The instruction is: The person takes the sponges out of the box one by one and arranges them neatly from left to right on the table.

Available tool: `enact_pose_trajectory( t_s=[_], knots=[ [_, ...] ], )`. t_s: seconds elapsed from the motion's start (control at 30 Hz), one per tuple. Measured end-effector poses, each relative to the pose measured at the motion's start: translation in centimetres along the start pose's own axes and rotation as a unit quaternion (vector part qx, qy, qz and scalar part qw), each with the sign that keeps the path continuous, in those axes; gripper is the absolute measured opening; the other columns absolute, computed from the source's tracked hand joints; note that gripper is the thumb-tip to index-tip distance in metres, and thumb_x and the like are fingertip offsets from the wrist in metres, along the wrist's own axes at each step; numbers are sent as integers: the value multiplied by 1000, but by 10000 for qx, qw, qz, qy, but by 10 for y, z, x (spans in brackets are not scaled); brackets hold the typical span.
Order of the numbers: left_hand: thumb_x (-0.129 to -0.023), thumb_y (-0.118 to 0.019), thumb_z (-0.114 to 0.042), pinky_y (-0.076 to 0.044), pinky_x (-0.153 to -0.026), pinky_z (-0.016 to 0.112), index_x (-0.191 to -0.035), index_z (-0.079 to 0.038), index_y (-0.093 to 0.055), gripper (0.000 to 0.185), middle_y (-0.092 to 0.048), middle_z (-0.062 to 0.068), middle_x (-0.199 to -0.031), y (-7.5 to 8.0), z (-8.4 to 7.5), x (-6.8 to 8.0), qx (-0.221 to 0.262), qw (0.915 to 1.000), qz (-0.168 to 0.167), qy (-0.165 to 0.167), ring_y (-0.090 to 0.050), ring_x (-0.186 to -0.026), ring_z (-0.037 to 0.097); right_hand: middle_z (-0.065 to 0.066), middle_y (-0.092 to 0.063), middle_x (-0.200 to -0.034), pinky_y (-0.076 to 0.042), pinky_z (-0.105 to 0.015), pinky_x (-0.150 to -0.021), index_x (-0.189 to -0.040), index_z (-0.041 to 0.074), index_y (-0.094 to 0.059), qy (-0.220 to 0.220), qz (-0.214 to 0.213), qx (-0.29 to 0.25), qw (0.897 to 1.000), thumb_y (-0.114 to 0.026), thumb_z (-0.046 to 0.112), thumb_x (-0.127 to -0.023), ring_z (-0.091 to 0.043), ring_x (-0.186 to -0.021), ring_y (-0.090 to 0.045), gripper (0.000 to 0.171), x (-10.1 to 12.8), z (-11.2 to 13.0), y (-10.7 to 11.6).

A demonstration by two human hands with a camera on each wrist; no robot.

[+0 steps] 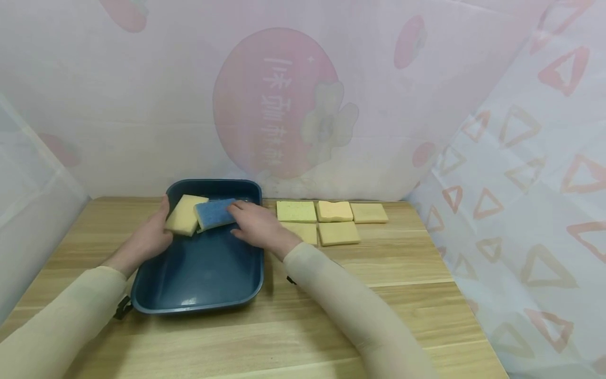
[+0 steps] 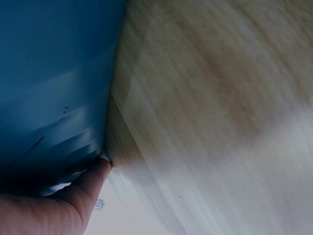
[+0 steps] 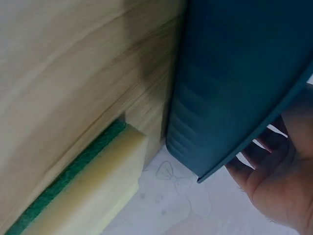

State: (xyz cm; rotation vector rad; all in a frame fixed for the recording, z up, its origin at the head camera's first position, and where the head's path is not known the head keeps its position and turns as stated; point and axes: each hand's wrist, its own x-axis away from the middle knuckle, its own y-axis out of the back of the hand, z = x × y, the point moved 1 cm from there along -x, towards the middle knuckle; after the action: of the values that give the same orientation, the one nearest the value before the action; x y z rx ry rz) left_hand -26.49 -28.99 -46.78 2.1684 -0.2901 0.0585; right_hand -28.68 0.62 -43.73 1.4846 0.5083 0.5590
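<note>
In the head view, a dark blue rectangular bin (image 1: 208, 273) stands on the left part of the table. My left hand (image 1: 150, 234) is at its left rim, beside the left edge of a tilted pale yellow sponge (image 1: 187, 213). Part of that hand's fingers is hidden. A thin digit (image 2: 98, 171) lies by the bin's outer wall in the left wrist view. My right hand (image 1: 255, 223) reaches over the right rim. Its fingers touch the right end of a blue-topped sponge (image 1: 215, 212), which is tilted and touches the yellow one; its thumb stands apart below.
Right of the bin, several sponges lie in two rows, among them a light green one (image 1: 296, 211), a wavy-edged one (image 1: 334, 210) and a plain yellow one (image 1: 339, 233). A sponge with a green underside (image 3: 83, 181) is close to the right wrist. A white printed curtain (image 1: 379, 131) borders the wooden table (image 1: 402, 295).
</note>
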Motion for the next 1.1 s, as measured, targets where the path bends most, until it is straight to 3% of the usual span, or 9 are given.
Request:
enact_pose_trajectory(
  t_s=[0.17, 0.4, 0.6, 0.77, 0.97, 1.1],
  knots=[
    [-102, -49, 6, -45, -64, 40, -178, 12, 21, 103, -45, 62, -154, 0, -1, 0, 21, 10000, 8, 5, -53, -74, 31, -2, -49, -188, -44, -34, -139, -182, 18, -45, 74, 129, 73, 9999, -74, 43, -116, -19, -171, -51, 77, -10, 2, -3],
    [-102, -49, 6, -47, -68, 41, -177, 11, 23, 104, -20, 62, -172, 1, 0, -1, 36, 10000, 46, -5, -56, -81, 35, -2, -36, -195, -39, -35, -143, -188, 22, -32, 16, 334, -209, 9992, -76, 41, -115, -20, -177, -42, 87, -21, 3, -9],
    [-102, -48, 6, -48, -66, 42, -177, 11, 24, 104, -39, 63, -160, 0, -1, 1, 61, 10000, 33, 45, -55, -75, 31, 1, -30, -198, -41, -36, -141, -189, 25, -27, -30, 510, -251, 9984, -77, 42, -115, -18, -179, -38, 92, -26, 6, -11],
    [-101, -49, 7, -47, -66, 42, -177, 12, 23, 105, -43, 63, -154, 0, -2, 1, 6, 10000, 28, 35, -54, -74, 32, 5, -35, -195, -46, -35, -138, -189, 27, -29, -151, 700, -248, 9971, -77, 44, -114, -16, -177, -41, 90, -31, 7, -14],
    [-100, -50, 7, -47, -70, 42, -177, 12, 22, 106, -21, 61, -173, 1, -2, 0, 40, 10000, 55, -11, -58, -84, 37, 5, -43, -190, -51, -35, -134, -184, 28, -38, -245, 646, -398, 9968, -79, 46, -113, -16, -170, -51, 84, -33, 7, -16],
    [-102, -49, 6, -46, -68, 42, -178, 11, 20, 103, -28, 61, -170, 0, -2, 0, 9, 10000, 13, 66, -55, -78, 33, 2, -51, -185, -55, -37, -129, -179, 26, -45, -199, 478, -433, 9977, -81, 46, -112, -19, -163, -58, 79, -31, 6, -16]
  ],
)
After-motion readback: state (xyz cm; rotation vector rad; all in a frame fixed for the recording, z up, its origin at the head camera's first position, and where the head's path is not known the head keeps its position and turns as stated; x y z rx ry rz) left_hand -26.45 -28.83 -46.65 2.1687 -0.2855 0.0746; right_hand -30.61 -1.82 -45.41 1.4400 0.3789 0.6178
